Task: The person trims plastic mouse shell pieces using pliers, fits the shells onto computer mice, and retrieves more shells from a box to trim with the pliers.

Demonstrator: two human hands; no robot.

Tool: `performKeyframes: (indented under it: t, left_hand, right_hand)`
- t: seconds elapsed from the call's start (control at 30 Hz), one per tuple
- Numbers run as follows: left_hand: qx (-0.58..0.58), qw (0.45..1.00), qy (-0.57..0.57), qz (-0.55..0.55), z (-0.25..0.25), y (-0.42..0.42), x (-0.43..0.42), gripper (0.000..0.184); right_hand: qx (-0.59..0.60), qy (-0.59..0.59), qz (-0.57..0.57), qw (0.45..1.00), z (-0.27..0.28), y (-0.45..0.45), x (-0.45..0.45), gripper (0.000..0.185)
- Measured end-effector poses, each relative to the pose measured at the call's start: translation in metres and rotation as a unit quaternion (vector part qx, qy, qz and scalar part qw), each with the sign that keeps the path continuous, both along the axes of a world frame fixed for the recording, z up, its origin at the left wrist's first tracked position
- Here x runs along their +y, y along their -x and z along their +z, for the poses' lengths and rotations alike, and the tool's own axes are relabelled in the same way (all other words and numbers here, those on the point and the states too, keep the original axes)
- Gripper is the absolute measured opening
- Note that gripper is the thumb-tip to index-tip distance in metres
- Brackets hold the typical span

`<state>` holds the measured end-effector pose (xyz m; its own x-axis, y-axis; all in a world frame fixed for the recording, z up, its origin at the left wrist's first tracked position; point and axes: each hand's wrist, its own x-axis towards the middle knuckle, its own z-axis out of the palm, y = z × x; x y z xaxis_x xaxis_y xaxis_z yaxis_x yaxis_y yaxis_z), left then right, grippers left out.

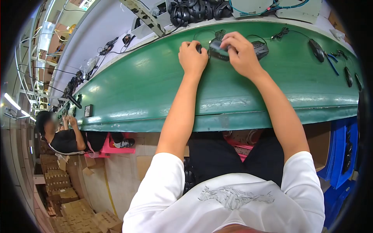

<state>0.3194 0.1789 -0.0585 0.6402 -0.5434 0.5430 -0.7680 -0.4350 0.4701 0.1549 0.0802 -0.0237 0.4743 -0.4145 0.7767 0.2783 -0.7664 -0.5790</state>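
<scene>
Near the far side of the green work surface, my left hand (193,58) is curled over a small black computer mouse (198,48), most of it hidden by the fingers. My right hand (243,54) is beside it, fingers bent and pinched together, smeared by motion. Under its fingertips is a blurred dark object (218,53) with a greyish top; its kind is unclear. Another black, angular object (261,49) lies just right of that hand, partly behind it. A bundled black cable (220,35) lies behind the hands.
To the right lie a black mouse (316,50) with its cable, blue-handled pliers (332,64) and another mouse (348,77). Black coiled parts (198,13) are heaped beyond the belt (147,85). A seated co-worker (66,134) works at far left. Blue crates (342,151) stand lower right.
</scene>
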Motion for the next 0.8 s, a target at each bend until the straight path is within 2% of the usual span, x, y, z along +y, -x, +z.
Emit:
performKeyframes:
  t: [0.03, 0.2, 0.4, 0.57, 0.77, 0.8]
  left_hand:
    - [-0.004, 1.000, -0.012, 0.007, -0.001, -0.001, -0.001, 0.024]
    - [-0.008, 1.000, -0.021, 0.001, -0.003, -0.005, 0.000, 0.023]
    - [-0.012, 1.000, -0.012, 0.014, -0.005, -0.003, -0.003, 0.024]
    - [-0.024, 1.000, -0.009, 0.013, -0.002, -0.001, -0.002, 0.024]
    - [-0.005, 1.000, -0.014, -0.010, -0.002, -0.001, -0.003, 0.025]
    - [-0.023, 1.000, -0.016, 0.012, -0.001, -0.002, -0.006, 0.025]
  right_hand:
    - [0.015, -0.008, 0.034, 0.999, 0.000, 0.000, 0.002, 0.027]
    - [0.090, -0.048, 0.063, 0.993, -0.003, 0.000, 0.010, 0.019]
    - [0.114, -0.042, 0.062, 0.991, -0.015, -0.003, 0.008, 0.015]
    - [0.136, -0.043, 0.086, 0.986, -0.016, -0.003, 0.009, 0.028]
    - [0.171, 0.013, 0.101, 0.980, -0.012, 0.001, 0.009, 0.051]
    - [0.174, 0.034, 0.093, 0.980, -0.016, -0.002, 0.006, 0.054]
